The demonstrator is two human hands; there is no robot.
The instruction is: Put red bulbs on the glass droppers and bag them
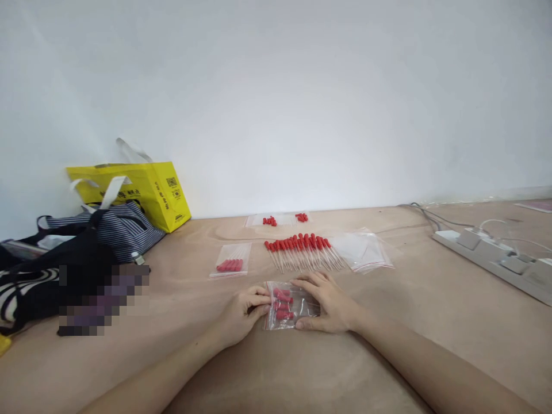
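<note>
1. We hold the bag on the table, close in front of us, its strip of red line at the left end.
2. Our left hand pinches that end between thumb and fingers.
3. Our right hand spans the other end, thumb on the near side and fingers on the far; whether it grips the plastic or only presses it, we cannot tell.
4. Inside, we see red bulbs lying one above another toward the left end.
5. Just beyond our hands lies a row of droppers, red ends away from us.
6. Left of the row we have a filled bag; to its right, flat bags.
7. Near the wall lies another bag with two red clusters.
</note>
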